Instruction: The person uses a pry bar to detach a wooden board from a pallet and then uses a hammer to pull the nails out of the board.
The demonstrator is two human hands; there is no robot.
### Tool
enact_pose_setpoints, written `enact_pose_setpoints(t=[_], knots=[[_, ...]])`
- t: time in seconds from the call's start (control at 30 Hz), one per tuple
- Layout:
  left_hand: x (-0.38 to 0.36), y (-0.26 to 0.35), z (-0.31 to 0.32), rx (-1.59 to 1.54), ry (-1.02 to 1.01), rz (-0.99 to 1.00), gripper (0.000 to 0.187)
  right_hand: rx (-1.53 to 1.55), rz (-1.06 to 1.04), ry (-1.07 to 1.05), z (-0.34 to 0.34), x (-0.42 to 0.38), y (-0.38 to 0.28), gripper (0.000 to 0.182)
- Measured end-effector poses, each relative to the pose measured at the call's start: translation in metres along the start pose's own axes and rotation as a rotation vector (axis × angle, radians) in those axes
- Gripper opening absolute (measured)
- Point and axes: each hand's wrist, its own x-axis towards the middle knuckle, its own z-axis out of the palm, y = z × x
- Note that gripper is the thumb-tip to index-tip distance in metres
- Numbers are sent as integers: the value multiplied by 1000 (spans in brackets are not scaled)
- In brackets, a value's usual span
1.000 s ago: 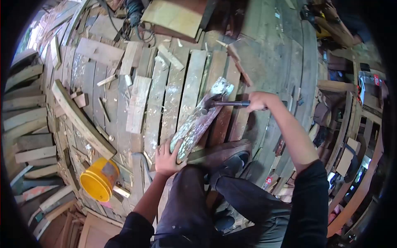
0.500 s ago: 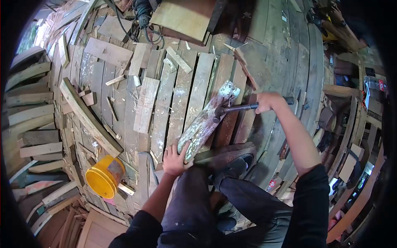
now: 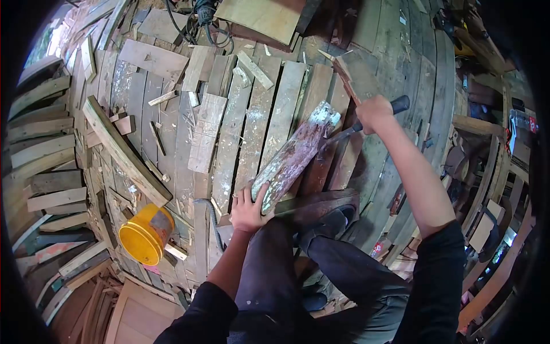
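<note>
A weathered wooden plank (image 3: 295,155) with flaking pale paint lies at a slant in front of my legs. My left hand (image 3: 247,212) grips its near end, thumb on the upper face and fingers along the left side. My right hand (image 3: 375,114) is closed round the dark handle of a hammer (image 3: 348,133), whose black butt sticks out past the hand. The hammer points at the plank's right edge near the far end; its head is blurred and hard to make out. Under the plank's near end, by my shoe (image 3: 344,215), lies a dark timber (image 3: 312,205).
A yellow bucket (image 3: 140,238) lies tipped at left, below a long curved timber (image 3: 126,150). Stacked wood pieces (image 3: 51,143) line the left side. A plywood-topped box (image 3: 258,17) and a corded power tool (image 3: 204,14) are at the back. Another person's arm (image 3: 478,23) shows at upper right.
The hammer's head has shifted from the plank's upper face toward its right edge, and my right hand has risen slightly. My left hand keeps its hold. The whole view has shifted a little.
</note>
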Motion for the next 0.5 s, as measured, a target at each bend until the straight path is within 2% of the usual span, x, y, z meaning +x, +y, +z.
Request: enact_pose_setpoints(t=[0.2, 0.27, 0.5], knots=[[1, 1, 0, 38, -4, -6, 96, -26, 42, -58, -16, -6, -4, 33], [1, 1, 1, 37, 7, -1, 95, -31, -9, 7, -12, -8, -1, 23], [-1, 2, -4, 45, 66, 35, 88, -77, 92, 164, -7, -5, -13, 17]])
